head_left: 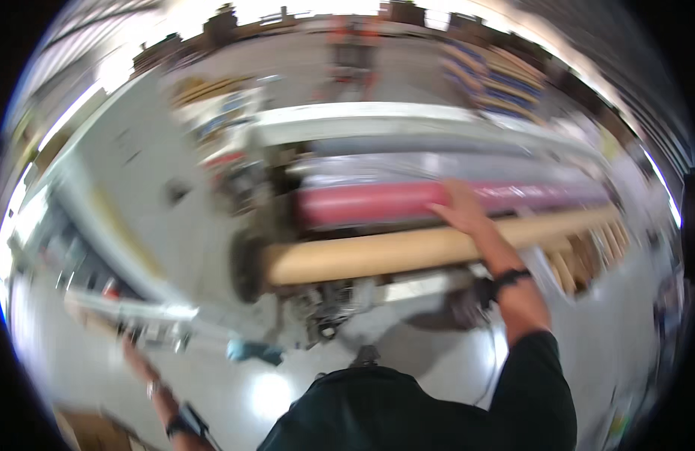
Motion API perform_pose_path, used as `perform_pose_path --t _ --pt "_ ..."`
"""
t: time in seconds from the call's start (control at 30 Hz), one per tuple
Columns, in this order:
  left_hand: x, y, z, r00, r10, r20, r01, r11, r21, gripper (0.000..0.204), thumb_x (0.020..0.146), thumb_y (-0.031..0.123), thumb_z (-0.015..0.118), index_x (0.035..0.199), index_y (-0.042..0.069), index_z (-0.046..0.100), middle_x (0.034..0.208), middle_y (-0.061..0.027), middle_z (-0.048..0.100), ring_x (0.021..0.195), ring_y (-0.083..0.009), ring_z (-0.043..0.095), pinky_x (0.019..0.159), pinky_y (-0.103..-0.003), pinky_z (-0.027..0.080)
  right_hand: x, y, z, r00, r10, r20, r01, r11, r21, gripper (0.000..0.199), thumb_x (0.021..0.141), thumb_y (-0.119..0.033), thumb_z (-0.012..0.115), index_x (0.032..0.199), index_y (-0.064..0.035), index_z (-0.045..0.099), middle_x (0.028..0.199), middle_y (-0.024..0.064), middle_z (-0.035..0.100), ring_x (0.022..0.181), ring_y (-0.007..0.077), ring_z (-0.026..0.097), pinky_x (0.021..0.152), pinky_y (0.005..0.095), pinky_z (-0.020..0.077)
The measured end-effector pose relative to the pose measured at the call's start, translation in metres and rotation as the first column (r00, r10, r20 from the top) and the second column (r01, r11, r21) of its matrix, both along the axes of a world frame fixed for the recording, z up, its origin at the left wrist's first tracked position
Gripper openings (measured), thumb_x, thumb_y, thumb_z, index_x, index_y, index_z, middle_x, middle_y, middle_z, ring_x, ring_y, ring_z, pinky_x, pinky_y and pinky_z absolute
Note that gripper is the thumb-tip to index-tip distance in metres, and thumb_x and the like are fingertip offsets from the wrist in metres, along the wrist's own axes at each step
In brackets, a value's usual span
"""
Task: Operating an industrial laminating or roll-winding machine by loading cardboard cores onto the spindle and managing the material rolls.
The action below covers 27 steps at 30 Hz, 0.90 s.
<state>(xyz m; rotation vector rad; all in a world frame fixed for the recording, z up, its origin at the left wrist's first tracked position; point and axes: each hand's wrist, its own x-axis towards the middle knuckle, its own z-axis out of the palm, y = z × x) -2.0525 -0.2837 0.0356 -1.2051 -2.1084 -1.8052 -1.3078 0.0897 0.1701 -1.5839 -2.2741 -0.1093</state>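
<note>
My right hand [459,208] lay flat, fingers apart, on the pink roll [377,203] | left hand [137,361] low, too blurry to tell.

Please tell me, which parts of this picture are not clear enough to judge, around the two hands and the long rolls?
- Right hand, head view: rests on the tan roll by the pink roll; motion blur hides the finger grip.
- Left hand, head view: blurred, near a pale bar; contact cannot be told.
- Small blue thing on the floor: too blurred to identify.
- Machine parts under the rolls: smeared.
</note>
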Motion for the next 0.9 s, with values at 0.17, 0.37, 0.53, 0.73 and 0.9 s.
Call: perform_pose_path --t 0.17,0.37,0.53,0.73,0.9 --pt "0.065 0.033 0.082 0.956 0.261 0.136 -0.28 0.949 0.146 0.03 0.094 0.017 0.045 0.115 -0.001 0.057 0.116 -0.0099 0.058 0.11 -0.019 0.052 0.096 -0.03 0.037 0.005 -0.012 -0.001 0.999 0.029 0.02 -0.028 0.998 -0.054 0.065 0.083 -0.039 0.059 0.129 0.003 0.04 0.131 0.0247 0.043 0.122 0.0393 0.039 0.104 0.0443 0.0297" --pt "0.066 0.02 0.122 0.984 0.11 0.141 -0.157 0.906 0.393 0.039 0.091 0.007 0.044 0.13 -0.002 0.042 0.13 -0.0128 0.047 0.12 -0.0215 0.045 0.102 -0.032 0.033 0.006 0.004 -0.017 0.993 0.041 0.108 -0.033 0.996 -0.078 0.069 0.086 -0.039 0.055 0.134 0.0053 0.034 0.137 0.0259 0.036 0.128 0.0396 0.032 0.108 0.0445 0.0227" --pt "0.061 0.033 0.147 0.987 0.162 -0.015 -0.143 0.904 0.402 0.046 0.089 0.005 0.043 0.135 0.002 0.037 0.136 -0.0145 0.041 0.128 -0.0241 0.037 0.107 -0.036 0.026 0.008 0.003 -0.012 0.991 0.002 0.133 0.014 0.993 -0.119 0.07 0.086 -0.04 0.054 0.135 0.005 0.032 0.139 0.025 0.033 0.131 0.0381 0.029 0.109 0.0438 0.0206" --pt "0.059 0.048 0.158 0.99 0.137 -0.033 -0.112 0.908 0.403 0.049 0.088 0.006 0.044 0.136 0.004 0.035 0.137 -0.013 0.04 0.129 -0.0239 0.036 0.107 -0.037 0.026 -0.001 -0.006 -0.001 0.992 -0.032 0.125 0.052 0.986 -0.158 0.069 0.088 -0.042 0.049 0.135 0.0052 0.032 0.139 0.0254 0.033 0.131 0.0378 0.03 0.109 0.0434 0.0201" --pt "0.052 0.048 0.169 0.99 0.133 -0.039 -0.108 0.915 0.389 0.051 0.087 0.006 0.045 0.137 0.005 0.035 0.137 -0.0123 0.041 0.128 -0.0236 0.037 0.107 -0.037 0.026 -0.006 -0.016 0.007 0.995 0.012 0.097 0.005 0.985 -0.173 0.068 0.09 -0.046 0.044 0.134 0.0054 0.035 0.137 0.0261 0.036 0.129 0.038 0.032 0.108 0.0427 0.0222"
